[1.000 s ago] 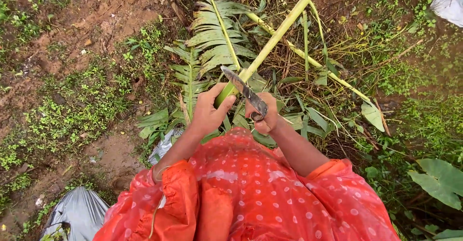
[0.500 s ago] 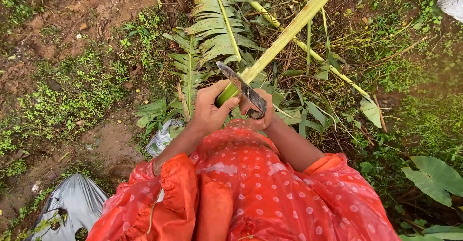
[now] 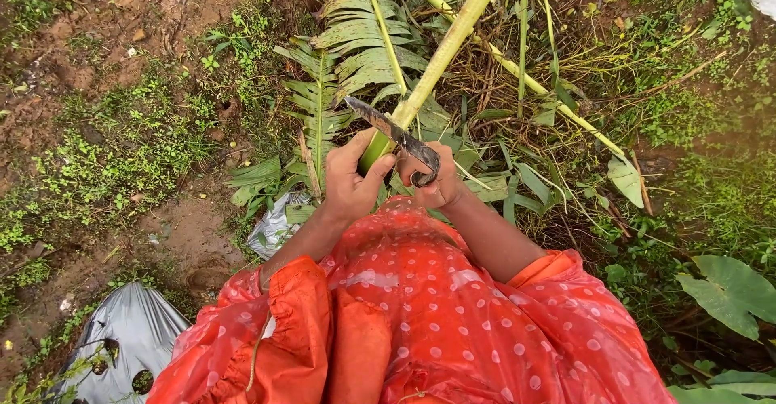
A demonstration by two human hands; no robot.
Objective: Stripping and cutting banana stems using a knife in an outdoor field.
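My left hand grips the thick lower end of a long green leaf stalk that slants up to the top of the head view. My right hand is closed on the handle of a dark, worn knife. Its blade lies across the stalk just above my left thumb, with the tip pointing up and left. Both hands sit close together over my red dotted garment.
Cut fronds and thin stalks lie on the ground beyond my hands. Bare muddy soil with small weeds is at left. A grey plastic sack lies at bottom left, broad green leaves at right.
The knife and both hands have barely shifted on the stalk. The view has tilted a little, so the stalk's far end now leaves the top of the picture nearer the middle.
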